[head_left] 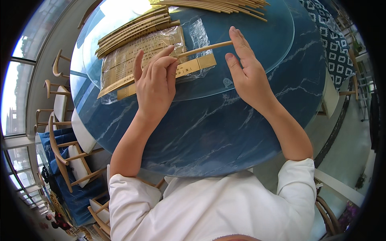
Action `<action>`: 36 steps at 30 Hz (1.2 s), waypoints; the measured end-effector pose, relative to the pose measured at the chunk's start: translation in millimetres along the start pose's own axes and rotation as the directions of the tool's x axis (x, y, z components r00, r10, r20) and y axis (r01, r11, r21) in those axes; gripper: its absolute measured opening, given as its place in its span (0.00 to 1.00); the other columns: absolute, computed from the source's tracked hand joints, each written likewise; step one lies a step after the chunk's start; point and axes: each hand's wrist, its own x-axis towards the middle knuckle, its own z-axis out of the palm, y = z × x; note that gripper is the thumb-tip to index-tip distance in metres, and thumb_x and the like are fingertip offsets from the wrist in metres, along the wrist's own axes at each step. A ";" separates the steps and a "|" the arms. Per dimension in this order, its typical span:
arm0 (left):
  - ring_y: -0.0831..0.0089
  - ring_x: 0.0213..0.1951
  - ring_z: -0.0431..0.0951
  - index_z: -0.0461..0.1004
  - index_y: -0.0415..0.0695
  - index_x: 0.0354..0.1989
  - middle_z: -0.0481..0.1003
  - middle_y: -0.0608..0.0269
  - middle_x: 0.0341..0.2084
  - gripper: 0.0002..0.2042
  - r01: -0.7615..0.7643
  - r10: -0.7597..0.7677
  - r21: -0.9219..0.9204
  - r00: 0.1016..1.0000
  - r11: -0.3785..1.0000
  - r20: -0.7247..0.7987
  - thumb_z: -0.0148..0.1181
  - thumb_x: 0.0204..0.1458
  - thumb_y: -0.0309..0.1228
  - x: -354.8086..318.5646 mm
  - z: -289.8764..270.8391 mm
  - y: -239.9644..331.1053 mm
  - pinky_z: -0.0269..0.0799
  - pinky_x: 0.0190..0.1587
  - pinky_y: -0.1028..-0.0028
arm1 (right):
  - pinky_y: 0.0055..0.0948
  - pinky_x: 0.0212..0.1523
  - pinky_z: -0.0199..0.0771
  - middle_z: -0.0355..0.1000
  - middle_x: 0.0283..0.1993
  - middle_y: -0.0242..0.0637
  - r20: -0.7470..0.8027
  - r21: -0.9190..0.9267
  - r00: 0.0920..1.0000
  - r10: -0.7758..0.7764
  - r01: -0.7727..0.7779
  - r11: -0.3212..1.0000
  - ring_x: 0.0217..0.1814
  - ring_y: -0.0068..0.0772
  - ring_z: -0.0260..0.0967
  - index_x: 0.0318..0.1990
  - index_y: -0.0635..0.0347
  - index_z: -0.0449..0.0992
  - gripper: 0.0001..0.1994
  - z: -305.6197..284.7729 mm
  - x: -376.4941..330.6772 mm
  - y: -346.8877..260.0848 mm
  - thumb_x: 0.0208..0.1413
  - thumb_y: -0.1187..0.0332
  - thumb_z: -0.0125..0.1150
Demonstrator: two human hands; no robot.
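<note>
My left hand (156, 82) pinches a pair of wooden chopsticks (209, 47), or possibly one chopstick, between thumb and index finger; the other fingers are raised. The far end points right and meets the inner side of my right hand (246, 70), whose fingers are stretched out with the thumb apart. Under the left hand lies a gold paper chopstick sleeve (196, 67) with dark print. More flat sleeves (132, 56) lie in a clear plastic wrapper (198, 30). On top of them, filled-looking sleeves (134, 31) are stacked side by side.
A pile of loose chopsticks (225, 5) lies at the far side of the glass turntable (277, 34). Beneath is a round blue marbled table (209, 132). Wooden chairs (60, 152) stand at left, near windows. Patterned dark cloth (335, 44) hangs at far right.
</note>
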 end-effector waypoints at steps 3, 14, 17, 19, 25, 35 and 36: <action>0.68 0.49 0.85 0.71 0.48 0.46 0.84 0.63 0.51 0.07 -0.007 0.007 0.000 1.000 1.000 -0.012 0.63 0.65 0.27 1.1 1.7 1.0 0.58 0.74 0.55 | 0.42 0.82 0.46 0.51 0.82 0.55 0.044 -0.015 0.999 -0.005 0.005 1.000 0.88 0.52 0.39 0.77 0.70 0.57 0.28 0.2 1.6 2.9 0.74 0.69 0.49; 0.71 0.51 0.84 0.72 0.49 0.45 0.83 0.69 0.51 0.10 -0.043 0.042 -0.040 0.999 0.998 -0.010 0.67 0.61 0.27 0.6 8.1 12.3 0.61 0.73 0.57 | 0.44 0.83 0.43 0.46 0.84 0.56 0.163 -0.041 0.986 -0.042 0.049 0.998 0.89 0.56 0.34 0.77 0.71 0.58 0.28 12.5 -6.1 -6.5 0.70 0.74 0.47; 0.70 0.50 0.84 0.72 0.49 0.46 0.83 0.68 0.50 0.10 -0.063 0.063 -0.047 0.998 0.997 -0.012 0.67 0.61 0.27 1.4 7.9 14.3 0.62 0.72 0.57 | 0.47 0.82 0.42 0.46 0.84 0.58 0.185 -0.041 0.979 -0.083 0.092 0.995 0.88 0.59 0.33 0.76 0.72 0.58 0.28 16.7 -9.7 -9.5 0.70 0.75 0.48; 0.70 0.50 0.84 0.72 0.48 0.47 0.83 0.68 0.50 0.10 -0.072 0.071 -0.067 0.997 0.995 -0.015 0.67 0.61 0.27 1.0 7.9 16.4 0.62 0.71 0.57 | 0.50 0.82 0.41 0.46 0.83 0.59 0.192 -0.022 0.977 -0.095 0.101 0.995 0.88 0.61 0.33 0.76 0.72 0.58 0.28 19.4 -11.9 -12.3 0.70 0.75 0.48; 0.68 0.49 0.84 0.72 0.48 0.48 0.82 0.67 0.49 0.11 -0.086 0.085 -0.098 0.996 0.991 -0.005 0.67 0.61 0.26 -1.0 7.8 21.1 0.63 0.70 0.57 | 0.59 0.82 0.32 0.45 0.84 0.60 0.209 -0.066 0.971 -0.118 0.135 0.989 0.88 0.62 0.30 0.77 0.71 0.56 0.30 27.4 -17.5 -18.2 0.69 0.75 0.47; 0.64 0.52 0.82 0.72 0.45 0.47 0.81 0.63 0.51 0.09 -0.099 0.101 -0.137 0.995 0.986 0.003 0.65 0.62 0.24 -0.1 6.0 30.5 0.67 0.69 0.55 | 0.60 0.82 0.30 0.40 0.85 0.61 0.212 -0.053 0.965 -0.153 0.167 0.984 0.88 0.64 0.27 0.78 0.72 0.55 0.32 36.5 -24.3 -24.2 0.67 0.77 0.48; 0.63 0.53 0.81 0.72 0.46 0.48 0.81 0.62 0.52 0.10 -0.103 0.103 -0.135 0.995 0.986 -0.003 0.65 0.62 0.24 -0.1 6.4 30.5 0.67 0.69 0.55 | 0.60 0.82 0.30 0.40 0.85 0.62 0.208 -0.051 0.965 -0.159 0.173 0.984 0.88 0.65 0.26 0.78 0.71 0.55 0.32 36.8 -24.3 -23.5 0.66 0.77 0.48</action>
